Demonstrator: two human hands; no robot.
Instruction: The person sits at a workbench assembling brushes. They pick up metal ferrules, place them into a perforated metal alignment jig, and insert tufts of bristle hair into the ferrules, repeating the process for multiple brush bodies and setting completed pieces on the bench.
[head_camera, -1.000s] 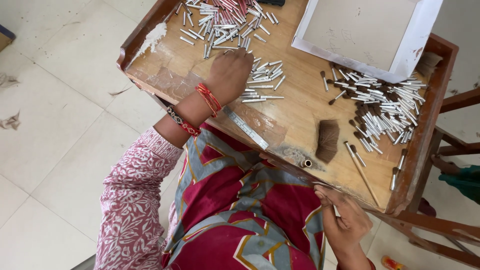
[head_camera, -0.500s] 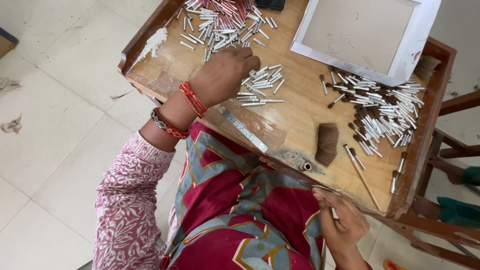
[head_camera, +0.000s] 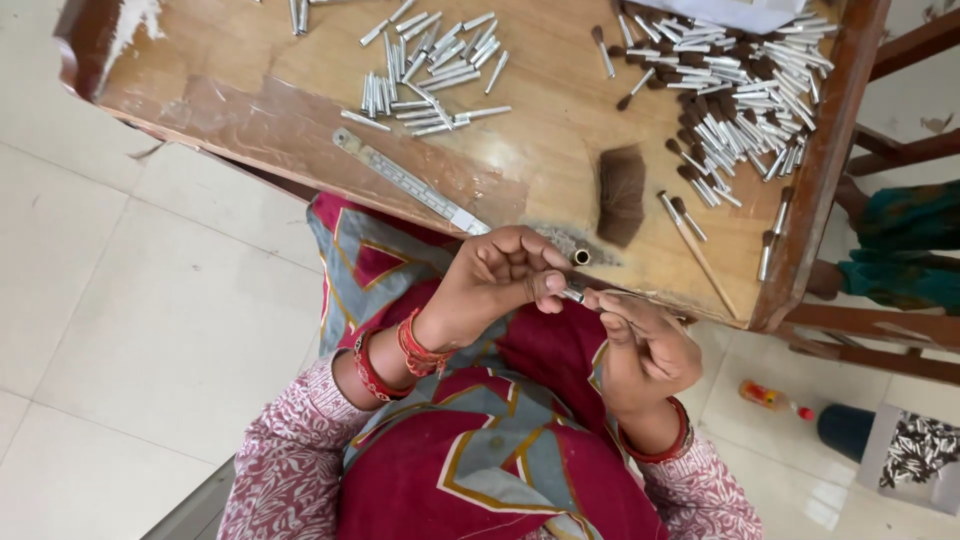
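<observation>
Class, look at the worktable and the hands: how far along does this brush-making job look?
Done: a heap of tubes with bristle tips lies at the tray's right. In hand: the left hand and right hand meet over one small metal tube at the table edge. Left: a pile of bare metal tubes and a tuft of loose brown bristle wait on the wooden tray.

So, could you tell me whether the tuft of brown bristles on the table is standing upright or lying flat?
Lying flat: the tuft of brown bristles rests on its side on the wooden table, its hairs fanned along the surface.
</observation>
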